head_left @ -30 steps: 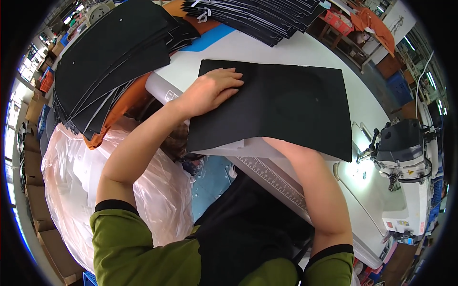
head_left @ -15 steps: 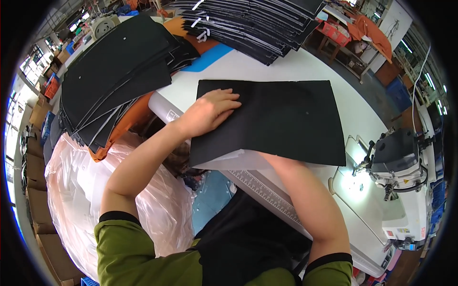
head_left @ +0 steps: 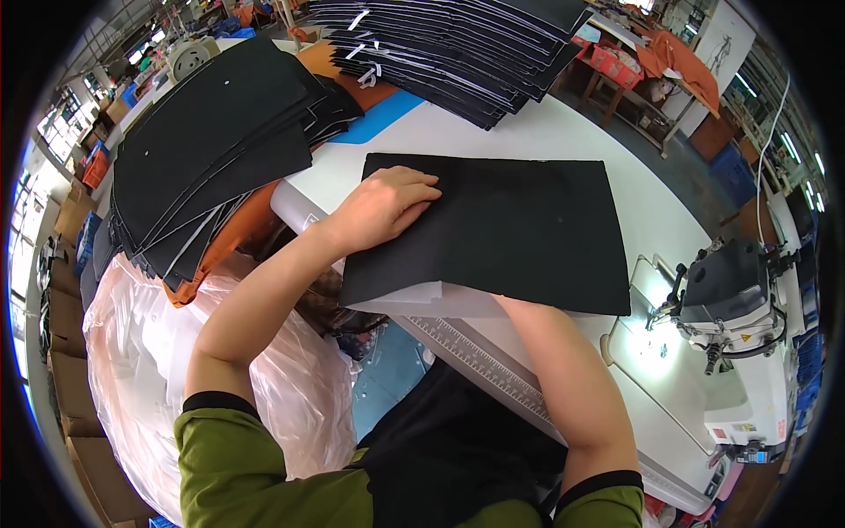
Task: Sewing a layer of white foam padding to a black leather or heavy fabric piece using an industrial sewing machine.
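A wide black fabric panel lies in front of me on the white sewing table, with a pale translucent sheet showing under its near edge. Over the panel's left part rests my left hand, palm down, fingers stretched to the right and lightly bent. My right forearm reaches beneath the panel's near edge. The right hand itself is hidden under the panel, so its fingers cannot be seen.
A sewing machine with a lit needle area stands at the right. Stacks of black panels lie at the left and far side. A ruler strip lines the table's near edge. Crumpled clear plastic fills the near left.
The panel has shifted slightly left, and its near left edge hangs a little differently over the pale sheet. My left hand stays on it; the right arm stays underneath. The view has tilted slightly.
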Demonstrator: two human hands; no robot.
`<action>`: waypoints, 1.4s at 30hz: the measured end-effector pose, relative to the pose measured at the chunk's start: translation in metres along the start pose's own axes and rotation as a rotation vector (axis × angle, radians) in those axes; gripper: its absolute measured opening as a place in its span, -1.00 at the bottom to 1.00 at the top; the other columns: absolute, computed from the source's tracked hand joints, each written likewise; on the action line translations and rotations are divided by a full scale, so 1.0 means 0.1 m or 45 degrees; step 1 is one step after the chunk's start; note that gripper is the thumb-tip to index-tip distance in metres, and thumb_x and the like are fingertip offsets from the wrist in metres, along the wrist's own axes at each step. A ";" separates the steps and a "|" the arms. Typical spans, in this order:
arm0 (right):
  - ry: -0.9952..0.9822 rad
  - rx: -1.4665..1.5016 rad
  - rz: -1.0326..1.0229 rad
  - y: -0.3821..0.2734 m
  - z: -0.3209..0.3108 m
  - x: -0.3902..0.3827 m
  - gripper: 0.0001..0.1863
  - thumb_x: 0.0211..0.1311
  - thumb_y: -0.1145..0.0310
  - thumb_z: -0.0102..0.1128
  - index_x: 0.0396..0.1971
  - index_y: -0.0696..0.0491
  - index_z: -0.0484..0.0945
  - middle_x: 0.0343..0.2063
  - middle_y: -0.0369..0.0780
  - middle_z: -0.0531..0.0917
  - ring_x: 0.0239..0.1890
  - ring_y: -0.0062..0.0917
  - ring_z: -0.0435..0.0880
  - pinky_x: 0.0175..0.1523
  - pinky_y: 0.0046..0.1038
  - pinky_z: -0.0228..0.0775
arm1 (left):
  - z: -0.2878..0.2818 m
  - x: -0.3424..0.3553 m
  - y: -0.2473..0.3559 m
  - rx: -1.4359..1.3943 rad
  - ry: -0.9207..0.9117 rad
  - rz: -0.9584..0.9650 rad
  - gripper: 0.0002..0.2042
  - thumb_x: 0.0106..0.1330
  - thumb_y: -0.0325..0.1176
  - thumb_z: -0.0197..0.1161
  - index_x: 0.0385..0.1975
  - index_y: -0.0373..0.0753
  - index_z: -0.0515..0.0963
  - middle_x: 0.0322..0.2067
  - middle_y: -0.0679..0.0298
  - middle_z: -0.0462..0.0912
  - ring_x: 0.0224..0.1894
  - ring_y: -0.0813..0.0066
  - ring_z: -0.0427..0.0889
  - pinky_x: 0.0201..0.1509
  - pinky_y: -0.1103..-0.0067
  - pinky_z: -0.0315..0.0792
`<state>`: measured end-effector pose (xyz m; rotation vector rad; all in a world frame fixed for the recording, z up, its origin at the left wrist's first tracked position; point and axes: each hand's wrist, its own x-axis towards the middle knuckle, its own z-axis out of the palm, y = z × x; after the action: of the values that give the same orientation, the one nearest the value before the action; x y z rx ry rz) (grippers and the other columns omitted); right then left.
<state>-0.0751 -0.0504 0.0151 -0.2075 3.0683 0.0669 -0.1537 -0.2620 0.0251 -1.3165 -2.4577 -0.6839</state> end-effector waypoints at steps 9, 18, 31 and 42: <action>-0.054 -0.106 0.137 0.01 -0.11 0.02 -0.26 0.51 -0.24 -0.23 0.55 -0.17 0.12 0.51 -0.18 0.24 0.56 -0.23 0.14 0.62 0.01 -0.22 | 0.11 -0.02 -0.01 0.054 0.044 0.012 -0.74 0.32 -0.52 0.27 -0.01 -0.33 0.67 0.12 0.08 0.67 0.20 0.07 0.60 0.30 0.32 0.47; 0.101 0.374 0.072 0.21 0.15 0.14 -0.28 0.53 -0.19 -0.22 0.55 -0.15 0.12 0.50 -0.18 0.24 0.56 -0.32 0.15 0.64 -0.10 -0.19 | 0.17 0.18 -0.19 0.124 0.021 0.008 -0.75 0.39 -0.45 0.24 0.02 -0.32 0.64 0.15 0.10 0.65 0.23 0.07 0.56 0.33 0.30 0.43; -0.435 0.855 -1.048 -0.22 -0.55 -1.93 -0.65 0.32 0.27 0.26 0.02 0.12 0.55 -0.14 -0.13 0.71 -0.15 -0.24 0.76 -0.08 -0.29 0.61 | 0.13 -0.06 0.21 -0.121 -0.175 0.166 -0.57 0.25 -0.07 0.44 -0.05 -0.27 0.63 0.20 0.18 0.60 0.34 0.13 0.46 0.43 0.28 0.31; 0.682 0.231 0.124 1.49 0.12 -2.52 -0.57 0.21 0.21 0.36 0.05 0.04 0.60 -0.14 -0.18 0.69 -0.13 -0.29 0.68 0.03 -0.32 0.52 | 1.14 0.57 1.82 -0.368 -0.198 0.667 -0.55 0.24 -0.04 0.43 -0.03 -0.24 0.59 0.19 0.17 0.60 0.34 0.13 0.46 0.44 0.29 0.29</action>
<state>0.1548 0.1312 0.0264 -0.0726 3.5852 -0.3124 -0.0343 -0.0755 0.0038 -2.0849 -2.0218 -0.8352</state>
